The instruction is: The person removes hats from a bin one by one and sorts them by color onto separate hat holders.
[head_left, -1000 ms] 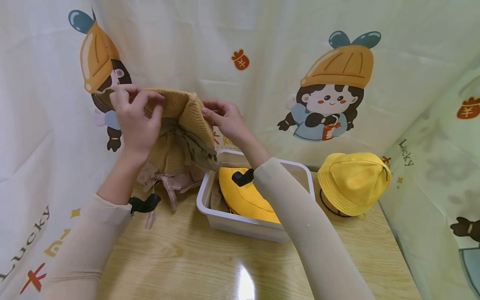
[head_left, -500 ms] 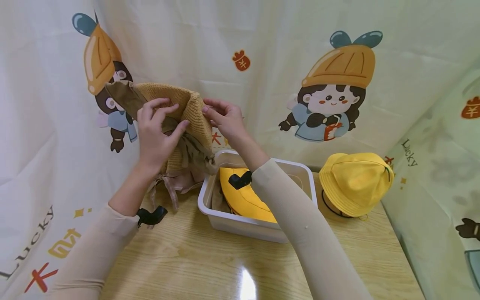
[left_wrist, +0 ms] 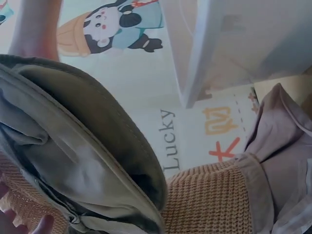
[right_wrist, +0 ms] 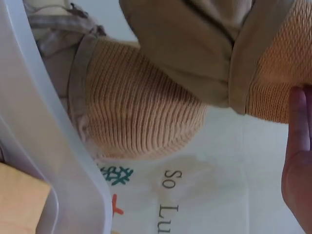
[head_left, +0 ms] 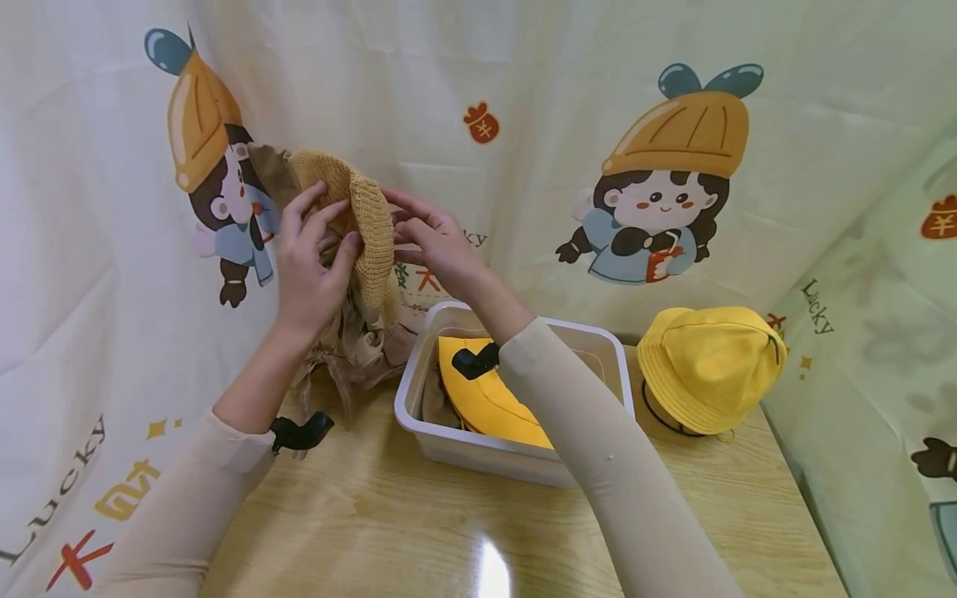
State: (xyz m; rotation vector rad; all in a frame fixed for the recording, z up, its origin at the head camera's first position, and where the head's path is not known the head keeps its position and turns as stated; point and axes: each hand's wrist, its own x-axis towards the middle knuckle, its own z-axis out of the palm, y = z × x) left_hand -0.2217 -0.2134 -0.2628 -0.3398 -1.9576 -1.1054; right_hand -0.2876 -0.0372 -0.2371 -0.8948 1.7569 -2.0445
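Observation:
A tan knitted bucket hat [head_left: 374, 241] with an olive cloth brim is up in the air before the curtain, its crown facing right. My left hand [head_left: 310, 266] holds it from the near left, fingers and thumb bent against the knit. On its right side my right hand [head_left: 444, 249] touches the crown with rather straight fingers. The left wrist view shows the olive brim [left_wrist: 92, 151] spread wide; the right wrist view has a finger [right_wrist: 298, 122] against the knit. Below stands a second knitted hat [right_wrist: 146, 97] with a mauve brim and ribbon ties, partly hidden in the head view.
A white plastic bin [head_left: 486, 457] stands right of the hats, a yellow hat [head_left: 478, 390] and brown cloth inside. Farther right, another yellow bucket hat [head_left: 714, 361] sits on the wooden table [head_left: 374, 531]. Printed curtain [head_left: 523, 58] closes off the back and sides.
The left hand has shifted right from the brim to the knit. The raised hat has turned and moved left, its crown now facing right. The right hand's fingers have straightened.

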